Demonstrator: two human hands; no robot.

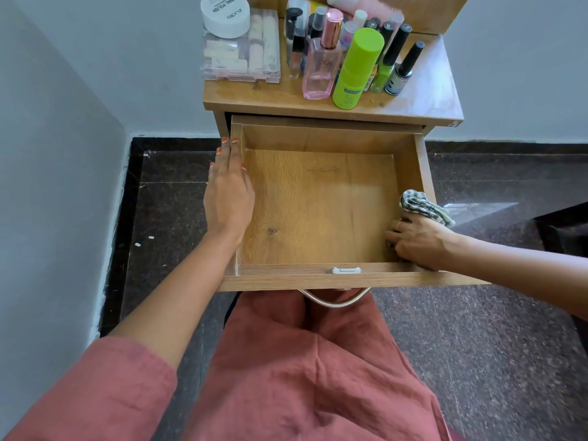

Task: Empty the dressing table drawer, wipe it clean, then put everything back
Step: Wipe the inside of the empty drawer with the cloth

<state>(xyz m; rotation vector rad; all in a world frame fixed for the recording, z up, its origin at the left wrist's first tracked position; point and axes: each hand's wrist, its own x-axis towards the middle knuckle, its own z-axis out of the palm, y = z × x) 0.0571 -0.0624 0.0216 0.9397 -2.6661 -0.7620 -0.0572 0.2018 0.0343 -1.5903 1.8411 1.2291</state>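
Left hand rests on drawer rim; right hand grips cloth inside.

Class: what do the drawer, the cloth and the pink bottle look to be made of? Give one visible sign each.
Drawer: wood-look board, probably laminate, matt; even grain with knots.
Cloth: soft woven or knitted fabric; it bunches and shows stripes.
Pink bottle: clear glass or hard plastic, glossy; see-through, with a shiny metallic-pink cap.

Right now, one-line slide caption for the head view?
Left hand rests on the empty drawer; right hand grips a striped cloth in its corner.
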